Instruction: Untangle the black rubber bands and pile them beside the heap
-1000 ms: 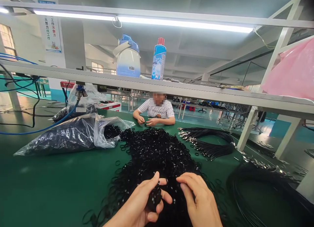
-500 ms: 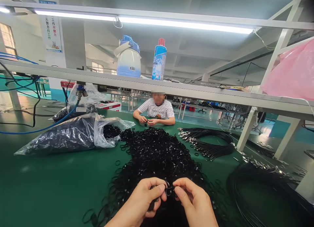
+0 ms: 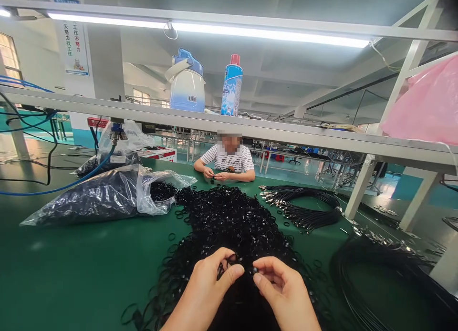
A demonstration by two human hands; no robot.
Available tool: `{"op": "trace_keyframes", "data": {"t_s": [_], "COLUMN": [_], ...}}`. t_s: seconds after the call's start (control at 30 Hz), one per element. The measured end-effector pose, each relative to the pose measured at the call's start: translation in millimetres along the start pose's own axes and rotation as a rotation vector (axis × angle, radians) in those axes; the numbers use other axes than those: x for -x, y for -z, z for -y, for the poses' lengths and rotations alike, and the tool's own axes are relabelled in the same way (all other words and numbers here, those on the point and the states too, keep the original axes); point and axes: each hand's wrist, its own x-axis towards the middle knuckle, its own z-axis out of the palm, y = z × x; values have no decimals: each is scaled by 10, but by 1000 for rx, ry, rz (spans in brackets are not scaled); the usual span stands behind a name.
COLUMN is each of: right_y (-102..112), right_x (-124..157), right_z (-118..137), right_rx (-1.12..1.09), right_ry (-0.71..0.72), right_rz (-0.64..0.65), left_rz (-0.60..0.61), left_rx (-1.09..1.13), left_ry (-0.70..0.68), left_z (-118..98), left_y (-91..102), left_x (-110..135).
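"Reading from the left of the frame, what comes first?"

"A long, clear plastic bag (image 3: 96, 197) full of black pieces, lying on the smooth green worktop (image 3: 89, 264), its open mouth facing right."

"Then the left hand (image 3: 211, 279)?"

"Lower centre, fingers curled, a thin black loop (image 3: 233, 258) showing between thumb and forefinger. Whether the palm holds more, I can't tell."

"Where's the heap?"

"That heap of thin, black, ring-shaped bands (image 3: 229, 216) lies beneath both hands and stretches ahead of them, its long axis running from the bottom edge up to the middle of the frame."

"And the right hand (image 3: 282, 279)?"

"Just right of the other, nearly level, thumb and forefinger pinched narrowly on a small black piece (image 3: 255, 270). The two hands face each other across a slim gap, apart; neither is clearly nearer the heap."

"Farther right?"

"A coiled bundle of black cables with silvery metal ends (image 3: 318, 220), well apart from the right hand."
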Motion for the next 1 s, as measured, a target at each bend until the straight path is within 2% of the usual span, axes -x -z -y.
{"op": "trace_keyframes", "data": {"t_s": [0.07,0.13,0.2,0.33,0.43,0.67,0.77,1.0], "right_y": [-10,-12,1,44,50,24,13,-115], "right_x": [1,4,8,5,2,38,46,2], "right_z": [9,26,48,89,108,134,128,9], "right_rx": [-67,-158,-226,-261,-276,-159,-105,-137], "right_ry": [0,-10,-29,-40,-31,3,7,70], "right_rz": [16,52,76,45,40,31,3,-165], "left_rz": [31,109,151,139,188,256,275,293], "left_rx": [20,87,193,464,578,643,650,588], "left_ry": [-67,-68,-5,158,223,316,317,272], "left_z": [-6,10,29,22,-1,-49,-88,-12], "left_y": [-27,-60,-77,-42,-15,-18,0,-70], "left_x": [17,19,5,-38,-49,-26,-10,-9]}}
